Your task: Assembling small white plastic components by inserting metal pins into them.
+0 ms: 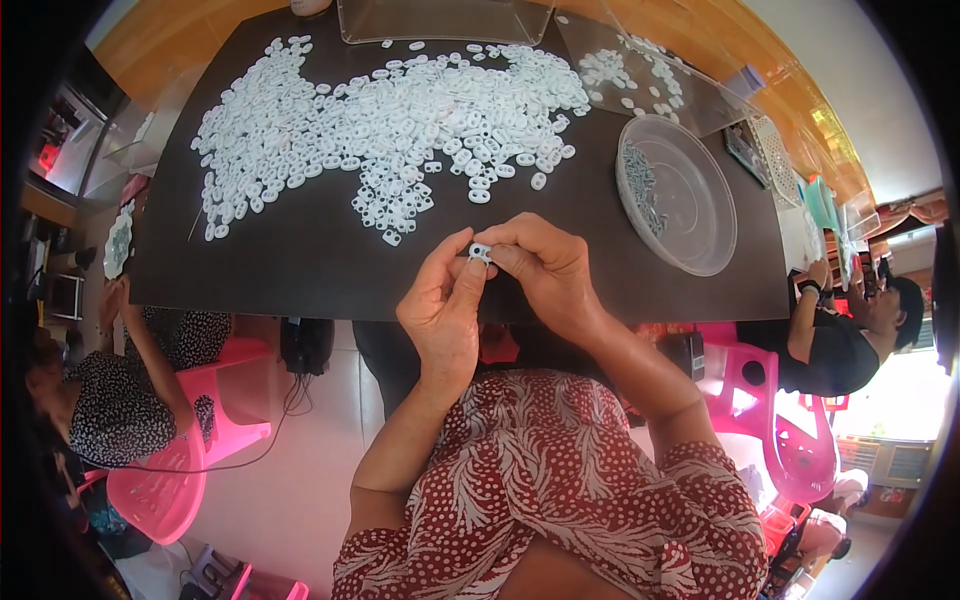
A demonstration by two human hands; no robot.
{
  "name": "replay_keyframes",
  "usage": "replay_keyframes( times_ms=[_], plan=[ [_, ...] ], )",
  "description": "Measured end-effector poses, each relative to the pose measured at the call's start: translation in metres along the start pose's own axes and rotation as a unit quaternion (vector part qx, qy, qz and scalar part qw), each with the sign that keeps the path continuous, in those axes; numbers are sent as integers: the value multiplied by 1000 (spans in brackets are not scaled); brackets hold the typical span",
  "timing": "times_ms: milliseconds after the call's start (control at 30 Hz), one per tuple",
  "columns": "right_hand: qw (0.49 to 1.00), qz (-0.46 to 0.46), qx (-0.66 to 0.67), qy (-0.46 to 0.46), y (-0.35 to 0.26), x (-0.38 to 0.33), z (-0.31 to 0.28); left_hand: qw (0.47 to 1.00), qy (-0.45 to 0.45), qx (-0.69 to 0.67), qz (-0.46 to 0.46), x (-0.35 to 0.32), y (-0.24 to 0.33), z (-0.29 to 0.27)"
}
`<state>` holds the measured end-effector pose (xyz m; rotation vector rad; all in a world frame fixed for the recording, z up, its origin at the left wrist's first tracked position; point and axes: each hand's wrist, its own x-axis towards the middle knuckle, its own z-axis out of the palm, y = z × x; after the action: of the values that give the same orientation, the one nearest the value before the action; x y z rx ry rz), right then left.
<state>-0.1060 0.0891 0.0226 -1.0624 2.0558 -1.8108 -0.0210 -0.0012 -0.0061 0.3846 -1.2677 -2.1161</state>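
My left hand (443,305) and my right hand (541,265) meet over the near edge of a black table (300,265). Between their fingertips they pinch one small white plastic piece (480,251). A wide heap of the same white pieces (390,120) lies spread over the far half of the table. To the right of my hands stands a round clear plastic bowl (690,215) with several small grey metal parts (642,185) in its left side.
A clear box (440,20) stands at the table's far edge, a clear sheet (640,75) with more white pieces at the far right. One person sits on a pink chair (170,480) at the left, another person (840,330) at the right. More pink chairs stand below.
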Motion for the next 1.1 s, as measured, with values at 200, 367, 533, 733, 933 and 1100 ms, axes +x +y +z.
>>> replay_keyframes(
  times_ms=[200,367,533,733,933,1100],
  plan=[
    [999,-25,-36,-12,0,-1,-2,999,28,-21,1,1,3,4],
    [993,-73,-89,-8,-2,-3,0,997,63,-33,-18,4,8,9],
    [984,-95,-144,33,-4,-4,5,996,71,-50,-21,4,7,10],
    [971,-153,-180,47,2,-6,0,997,39,-50,-32,3,11,6],
    [977,-148,-147,52,2,-9,0,1000,-9,-26,-6,3,8,0],
    [978,-153,-130,60,3,-12,3,993,-34,93,67,2,6,-5]
  ],
)
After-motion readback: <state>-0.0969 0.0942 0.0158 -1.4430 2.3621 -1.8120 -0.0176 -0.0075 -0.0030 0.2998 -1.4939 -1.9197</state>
